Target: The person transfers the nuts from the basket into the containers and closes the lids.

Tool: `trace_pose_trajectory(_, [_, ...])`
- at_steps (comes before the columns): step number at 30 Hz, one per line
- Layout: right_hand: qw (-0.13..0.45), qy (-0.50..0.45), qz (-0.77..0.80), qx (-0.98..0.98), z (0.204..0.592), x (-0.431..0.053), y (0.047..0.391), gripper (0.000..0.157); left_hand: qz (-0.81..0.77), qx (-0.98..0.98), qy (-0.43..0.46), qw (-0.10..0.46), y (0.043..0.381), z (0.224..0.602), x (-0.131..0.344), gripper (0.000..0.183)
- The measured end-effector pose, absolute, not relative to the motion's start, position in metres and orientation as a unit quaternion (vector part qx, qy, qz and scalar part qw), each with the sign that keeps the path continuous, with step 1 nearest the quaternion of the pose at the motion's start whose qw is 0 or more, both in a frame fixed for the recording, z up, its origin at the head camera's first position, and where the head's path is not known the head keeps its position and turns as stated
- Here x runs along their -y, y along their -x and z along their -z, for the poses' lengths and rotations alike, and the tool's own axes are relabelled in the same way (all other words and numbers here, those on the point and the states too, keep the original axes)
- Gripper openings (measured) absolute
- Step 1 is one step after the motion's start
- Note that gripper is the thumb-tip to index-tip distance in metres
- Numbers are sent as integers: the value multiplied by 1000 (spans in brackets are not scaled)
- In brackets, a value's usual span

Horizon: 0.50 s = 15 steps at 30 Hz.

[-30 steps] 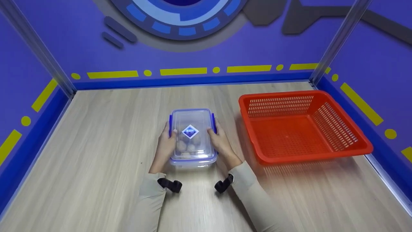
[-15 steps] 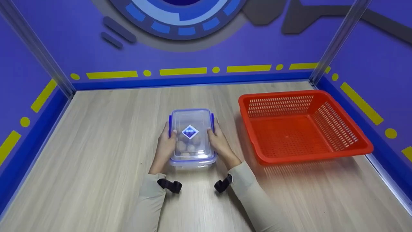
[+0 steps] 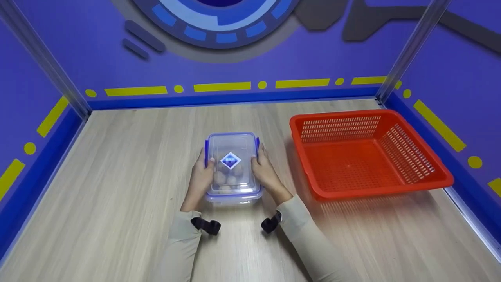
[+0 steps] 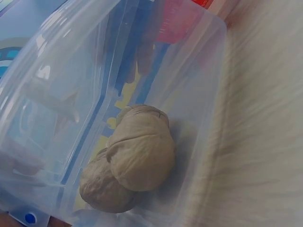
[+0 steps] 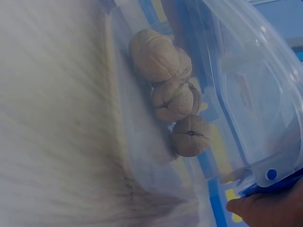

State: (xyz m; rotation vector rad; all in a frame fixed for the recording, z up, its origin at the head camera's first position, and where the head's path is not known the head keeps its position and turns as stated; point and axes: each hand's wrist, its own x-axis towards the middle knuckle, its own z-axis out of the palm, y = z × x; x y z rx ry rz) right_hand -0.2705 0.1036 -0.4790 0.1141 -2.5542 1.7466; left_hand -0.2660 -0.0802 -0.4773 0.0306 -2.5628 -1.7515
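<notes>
A clear plastic food container point(image 3: 235, 143) with a lid, blue side clips and a diamond-shaped label sits on the table between both hands. Walnuts point(image 5: 154, 56) lie inside, several of them seen through the wall in the right wrist view; the left wrist view also shows walnuts point(image 4: 142, 146) at the bottom. My left hand point(image 3: 200, 178) grips the left side, thumb on the lid's edge. On the opposite side my right hand point(image 3: 269, 174) holds it the same way, thumb over the lid. The other fingers are largely hidden along the sides. Whether the clips are fastened I cannot tell.
A red plastic basket point(image 3: 354, 194) with slotted walls stands to the right, a short gap from my right hand. Blue-purple panels point(image 3: 219, 70) with yellow marks enclose the wooden table point(image 3: 129, 176) at the back and both sides.
</notes>
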Motion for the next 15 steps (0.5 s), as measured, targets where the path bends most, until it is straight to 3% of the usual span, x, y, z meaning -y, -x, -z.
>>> trace_pose_trajectory(15, [43, -38, -575, 816, 484, -102, 272, 59, 571, 821, -4, 11, 266, 479, 82, 60])
